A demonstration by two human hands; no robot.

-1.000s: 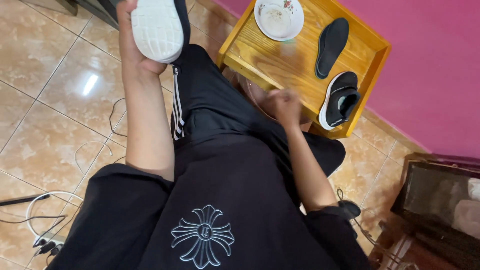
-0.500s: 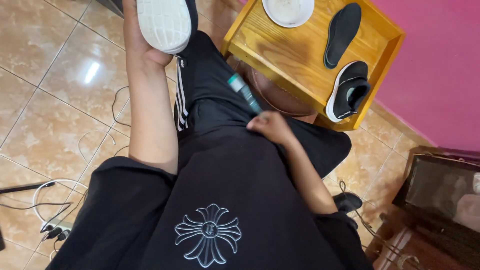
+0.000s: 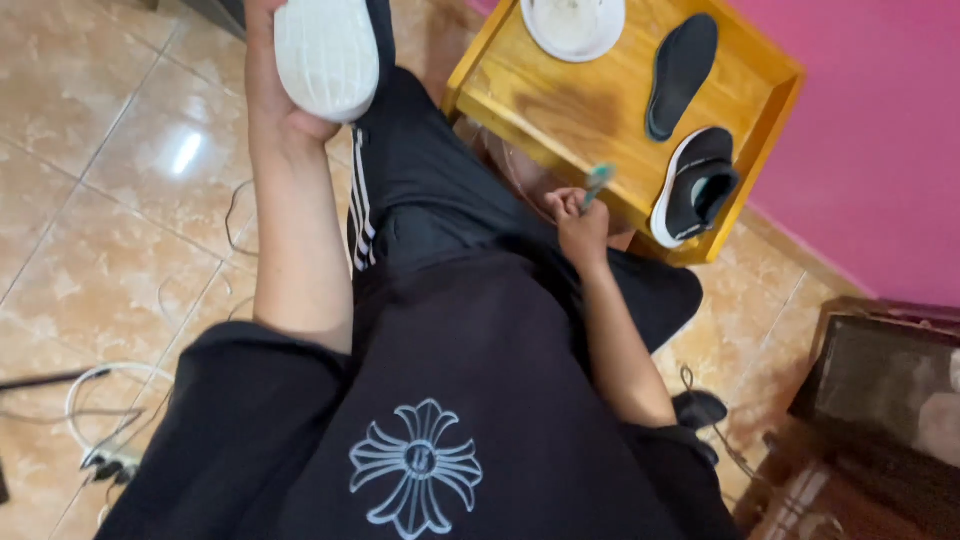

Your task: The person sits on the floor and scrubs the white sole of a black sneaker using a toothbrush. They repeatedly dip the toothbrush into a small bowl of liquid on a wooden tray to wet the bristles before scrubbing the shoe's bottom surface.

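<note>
Hands, two. Left hand [image 3: 280, 95]: raised at the 11 o'clock edge of the view, fingers wrapped round one shoe [image 3: 328, 52] held sole toward the camera; the sole is white and ribbed, the upper dark. Right hand [image 3: 578, 222]: just right of centre, closed round one toothbrush [image 3: 597, 185], whose teal handle sticks up and out toward 1 o'clock. The hand sits at the near edge of the tray.

Tray [image 3: 560, 110], one: yellow wood with raised rim, at 1 o'clock, set against a pink wall [image 3: 880, 120]. On it:
- Bowl [image 3: 572, 22], one: white, round, at the tray's far left, partly cut off by the top edge; contents cannot be made out.
- Insole [image 3: 682, 72], one: black, flat, lying lengthwise at the tray's far right.
- Second shoe [image 3: 695, 185], one: black upper with white sole edge, at the tray's near right corner, opening facing up, just right of the right hand and apart from it.

Shoes in total, two: one held, one on the tray.

Clothing: black shirt with one pale cross emblem [image 3: 415, 468] at 6 o'clock; black trousers with white side stripes [image 3: 360, 215].

Floor [image 3: 110, 200]: beige glossy tiles. Cables [image 3: 100, 420], several, white and dark, at 8 o'clock. Dark wooden furniture [image 3: 880, 400], one piece, at 4 o'clock.
</note>
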